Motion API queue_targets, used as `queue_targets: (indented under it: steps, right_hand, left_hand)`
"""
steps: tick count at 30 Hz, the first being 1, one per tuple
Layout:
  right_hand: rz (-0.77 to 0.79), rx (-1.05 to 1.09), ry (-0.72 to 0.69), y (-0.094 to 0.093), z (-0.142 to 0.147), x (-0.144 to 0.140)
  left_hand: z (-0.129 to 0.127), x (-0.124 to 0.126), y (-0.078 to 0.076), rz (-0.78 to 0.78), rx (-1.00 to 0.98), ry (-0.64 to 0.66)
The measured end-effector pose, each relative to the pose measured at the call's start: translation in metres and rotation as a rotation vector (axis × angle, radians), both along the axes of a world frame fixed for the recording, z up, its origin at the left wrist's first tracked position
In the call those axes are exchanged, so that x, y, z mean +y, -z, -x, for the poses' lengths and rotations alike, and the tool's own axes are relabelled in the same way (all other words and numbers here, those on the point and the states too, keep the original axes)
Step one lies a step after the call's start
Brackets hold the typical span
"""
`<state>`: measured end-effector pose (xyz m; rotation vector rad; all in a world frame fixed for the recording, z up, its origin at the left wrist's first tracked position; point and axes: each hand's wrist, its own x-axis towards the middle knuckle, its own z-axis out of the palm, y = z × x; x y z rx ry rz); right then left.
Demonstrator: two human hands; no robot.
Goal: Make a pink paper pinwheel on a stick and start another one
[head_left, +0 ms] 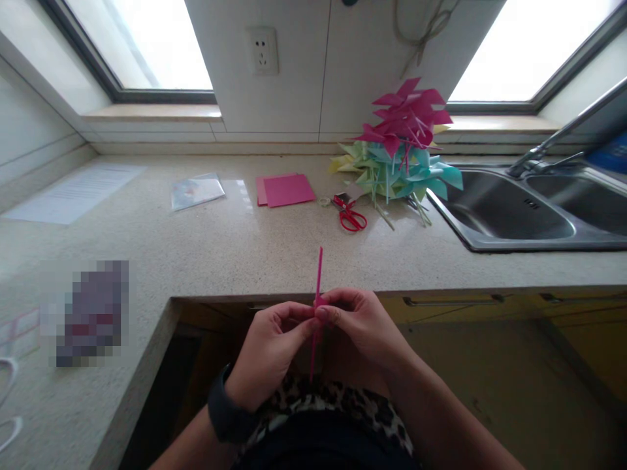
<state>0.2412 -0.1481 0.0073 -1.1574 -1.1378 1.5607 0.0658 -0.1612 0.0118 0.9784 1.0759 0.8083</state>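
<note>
Speckled stone countertop (235, 248) under two bright windows, one double sink (533, 215) at right. Near the back: one red scissors (350, 213), a small stack of pink paper squares (285, 190), one heap of paper pinwheels (401, 150) in pink, green and teal, too many to count. Below the counter edge, one pink stick (318, 287) held upright, pinched between left hand (267, 352) and right hand (365, 326), fingertips pressed together.

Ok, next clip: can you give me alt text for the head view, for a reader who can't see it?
Two bare hands, left hand and right hand, pinch an upright pink stick together before a speckled countertop. Farther back lie pink paper sheets, red scissors and a pile of paper pinwheels beside a steel sink.
</note>
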Motion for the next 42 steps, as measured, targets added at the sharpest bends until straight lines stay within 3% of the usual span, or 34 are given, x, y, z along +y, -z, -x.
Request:
queue_targets:
  steps: [11, 20, 31, 42]
  right_hand:
    - [0.014, -0.047, -0.120, 0.002, -0.005, 0.004]
    - [0.025, -0.049, -0.083, 0.001, -0.004, 0.005]
    - [-0.055, -0.165, -0.060, 0.001, -0.004, 0.002]
    - [-0.019, -0.154, -0.088, -0.001, -0.005, 0.010]
  left_hand:
    - [-0.005, -0.006, 0.012, 0.059, -0.139, -0.041]
    - [-0.008, -0.007, 0.011, 0.072, -0.156, -0.021]
    - [0.000, -0.003, 0.011, -0.016, 0.004, 0.003]
    - [-0.002, 0.005, 0.003, 0.014, -0.025, 0.024]
